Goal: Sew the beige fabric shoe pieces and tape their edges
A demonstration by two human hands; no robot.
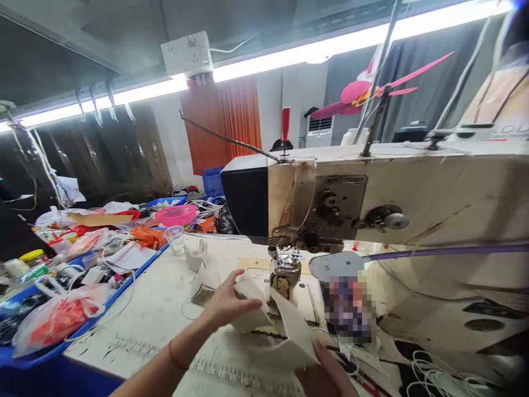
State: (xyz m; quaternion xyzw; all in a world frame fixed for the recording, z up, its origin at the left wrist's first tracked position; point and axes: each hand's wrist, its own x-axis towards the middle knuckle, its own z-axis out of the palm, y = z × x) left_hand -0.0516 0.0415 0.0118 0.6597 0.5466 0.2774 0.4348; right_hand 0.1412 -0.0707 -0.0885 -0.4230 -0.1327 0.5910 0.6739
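Right grip (330, 370), nearest me, pinches the white piece (294, 326) by one end, left grip (231, 300) by another, beside the sewing machine's metal post (286, 274); looks light, stiffish, best held by edges.

White worktable (157, 309), dark specks and smudges on top. Sewing machine (438, 198) standing on it. Left of sewing machine: clear plastic cup (174, 241), farthest from it; stack of white pieces (196, 256), closer; folded white piece (201, 292), closer again. On near side of sewing machine: printed ruler scale (227, 376), red-handled tool (367, 382), tangled white cord (438, 376).
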